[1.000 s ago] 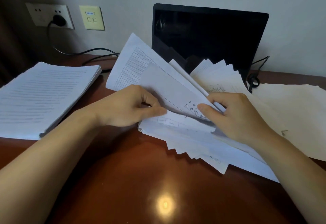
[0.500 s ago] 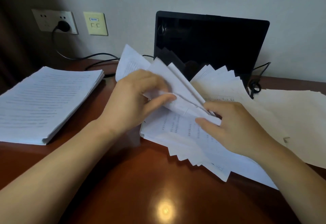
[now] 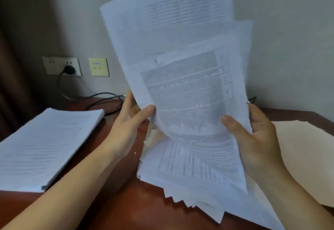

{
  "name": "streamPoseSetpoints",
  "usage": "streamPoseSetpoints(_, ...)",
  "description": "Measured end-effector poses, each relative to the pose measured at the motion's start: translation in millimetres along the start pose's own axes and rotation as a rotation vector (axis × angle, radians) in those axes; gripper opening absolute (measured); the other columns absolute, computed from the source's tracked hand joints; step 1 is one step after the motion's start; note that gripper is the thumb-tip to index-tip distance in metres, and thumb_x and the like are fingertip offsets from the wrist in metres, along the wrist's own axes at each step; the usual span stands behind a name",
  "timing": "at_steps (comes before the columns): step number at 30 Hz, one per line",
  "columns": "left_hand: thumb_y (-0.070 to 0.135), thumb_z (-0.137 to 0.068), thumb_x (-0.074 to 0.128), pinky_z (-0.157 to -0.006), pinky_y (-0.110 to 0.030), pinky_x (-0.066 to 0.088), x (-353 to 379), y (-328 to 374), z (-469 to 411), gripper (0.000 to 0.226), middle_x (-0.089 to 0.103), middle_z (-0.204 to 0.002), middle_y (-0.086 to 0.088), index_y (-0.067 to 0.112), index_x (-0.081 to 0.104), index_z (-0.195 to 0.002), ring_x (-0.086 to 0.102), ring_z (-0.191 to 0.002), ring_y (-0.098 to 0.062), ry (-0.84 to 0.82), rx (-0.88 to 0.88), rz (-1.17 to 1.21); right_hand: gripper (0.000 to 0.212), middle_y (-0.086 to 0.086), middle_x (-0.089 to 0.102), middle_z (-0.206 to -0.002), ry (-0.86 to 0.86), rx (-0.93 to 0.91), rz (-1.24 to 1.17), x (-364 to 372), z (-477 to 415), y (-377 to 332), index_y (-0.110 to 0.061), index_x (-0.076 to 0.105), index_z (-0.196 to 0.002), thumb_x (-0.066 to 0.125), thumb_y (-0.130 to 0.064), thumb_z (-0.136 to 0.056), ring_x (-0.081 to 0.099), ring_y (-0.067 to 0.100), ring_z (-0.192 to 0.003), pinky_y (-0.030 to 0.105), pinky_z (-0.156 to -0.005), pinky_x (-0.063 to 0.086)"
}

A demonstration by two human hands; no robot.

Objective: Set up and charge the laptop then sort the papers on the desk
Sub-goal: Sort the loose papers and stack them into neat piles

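I hold a sheaf of printed sheets (image 3: 182,63) upright in front of me, fanned out. My left hand (image 3: 132,119) grips its left edge, thumb on the front. My right hand (image 3: 253,139) grips the right edge, thumb across the front. Under them a fanned pile of loose papers (image 3: 189,179) lies on the brown desk (image 3: 126,208). The lifted sheets hide the laptop completely. A black plug (image 3: 69,70) sits in the wall socket, and its cable (image 3: 101,96) runs down behind the papers.
A neat thick stack of printed pages (image 3: 45,144) lies at the left of the desk. Cream sheets (image 3: 307,157) are spread at the right. A pale yellow wall plate (image 3: 98,67) is beside the socket. A dark curtain hangs at the far left.
Both hands have raised a sheaf of sheets from the pile to an upright position, which now covers the laptop. The view has tilted upward.
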State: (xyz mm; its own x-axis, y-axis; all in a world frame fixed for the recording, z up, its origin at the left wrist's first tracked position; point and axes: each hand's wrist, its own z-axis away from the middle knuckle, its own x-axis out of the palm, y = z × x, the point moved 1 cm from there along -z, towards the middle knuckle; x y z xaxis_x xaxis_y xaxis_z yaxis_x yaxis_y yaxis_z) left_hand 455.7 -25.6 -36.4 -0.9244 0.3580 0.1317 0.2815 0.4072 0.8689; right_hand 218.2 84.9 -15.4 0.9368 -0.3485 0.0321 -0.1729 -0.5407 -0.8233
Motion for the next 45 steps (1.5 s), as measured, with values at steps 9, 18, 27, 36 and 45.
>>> streamPoseSetpoints(9, 0.021, -0.087, 0.075, -0.096, -0.041, 0.058, 43.1, 37.8, -30.4, 0.058, 0.068, -0.129, 0.010, 0.032, 0.050, -0.138, 0.067, -0.116, -0.014, -0.029, 0.051, -0.190, 0.044, -0.008, 0.070, -0.119, 0.180, 0.058, -0.127, -17.0, -13.7, 2.4, -0.027, 0.057, -0.133, 0.065, -0.014, -0.092, 0.068, 0.014, -0.108, 0.038, -0.089, 0.057)
streamPoseSetpoints(18, 0.026, -0.090, 0.074, -0.100, -0.036, 0.055, 58.4, 45.0, -34.1, 0.046, 0.067, -0.126, 0.017, 0.036, 0.053, -0.130, 0.065, -0.116, -0.004, -0.015, 0.113, -0.321, 0.037, -0.013, 0.073, -0.110, 0.143, 0.092, -0.040, -28.6, -29.5, 9.9, -0.027, 0.056, -0.123, 0.066, -0.008, -0.092, 0.069, 0.008, -0.102, 0.027, -0.083, 0.054)
streamPoseSetpoints(27, 0.019, -0.086, 0.082, -0.107, -0.048, 0.048, 39.8, 2.0, -1.6, 0.054, 0.069, -0.129, 0.008, 0.026, 0.057, -0.134, 0.065, -0.122, -0.016, 0.011, -0.021, -0.260, 0.031, -0.010, 0.074, -0.103, 0.083, 0.117, 0.062, -29.3, -29.8, 18.7, -0.025, 0.059, -0.108, 0.072, -0.007, -0.087, 0.071, 0.010, -0.095, 0.033, -0.081, 0.057)
streamPoseSetpoints(36, 0.030, -0.085, 0.081, -0.101, -0.041, 0.052, 40.0, -1.0, 0.5, 0.046, 0.071, -0.123, 0.012, 0.034, 0.059, -0.125, 0.067, -0.116, -0.011, 0.078, 0.066, -0.258, 0.046, -0.016, 0.070, -0.110, 0.074, 0.031, 0.127, -29.6, -26.4, 19.9, -0.023, 0.052, -0.124, 0.074, -0.010, -0.086, 0.068, 0.003, -0.102, 0.022, -0.080, 0.057)
streamPoseSetpoints(45, 0.020, -0.094, 0.069, -0.083, -0.031, 0.056, 48.6, 5.3, 1.3, 0.007, 0.078, -0.097, 0.011, 0.022, 0.075, -0.098, 0.074, -0.095, -0.009, 0.185, 0.084, -0.284, 0.048, -0.022, 0.063, -0.122, 0.019, -0.011, 0.167, -15.5, -20.1, 23.7, -0.030, 0.045, -0.132, 0.066, -0.012, -0.093, 0.058, -0.004, -0.115, 0.013, -0.093, 0.047)
